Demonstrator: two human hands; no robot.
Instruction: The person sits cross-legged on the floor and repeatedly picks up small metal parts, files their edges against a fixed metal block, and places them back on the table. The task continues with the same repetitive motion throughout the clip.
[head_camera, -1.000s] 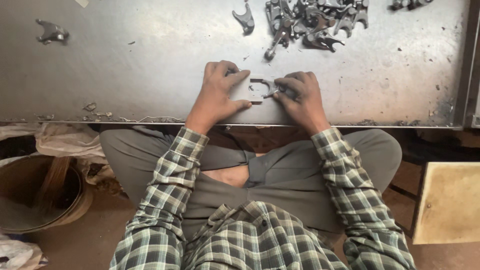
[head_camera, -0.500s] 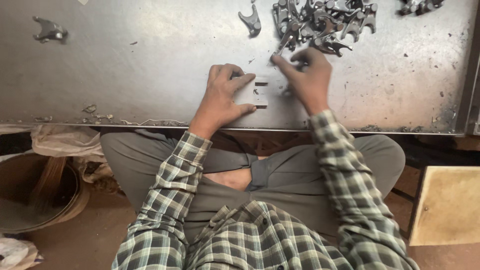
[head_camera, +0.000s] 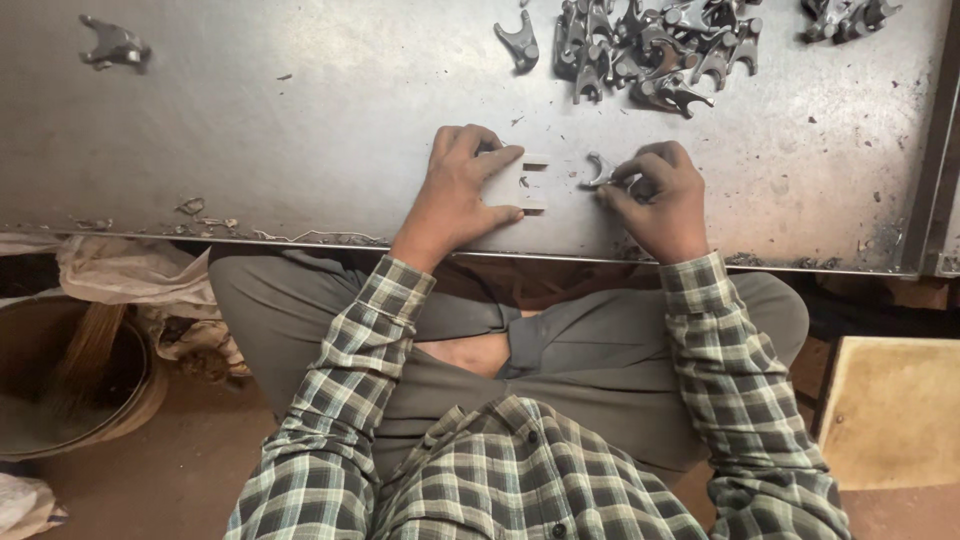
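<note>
My left hand (head_camera: 457, 190) presses a small flat slotted metal gauge (head_camera: 524, 183) onto the steel table (head_camera: 300, 130), fingers wrapped over its left part. Just right of the gauge, my right hand (head_camera: 655, 195) is closed on a small grey forked metal part (head_camera: 598, 170), whose curved end sticks out to the left of the fingers. A heap of several like forked parts (head_camera: 650, 45) lies at the table's far side, above my right hand.
One forked part (head_camera: 115, 45) lies alone at the far left of the table, another small cluster (head_camera: 845, 15) at the far right. A round basin (head_camera: 60, 390) stands on the floor at left, a tan board (head_camera: 890, 410) at right.
My right hand reached up to the heap, took a forked part, and has come back down beside the gauge. My left hand stayed on the gauge.
</note>
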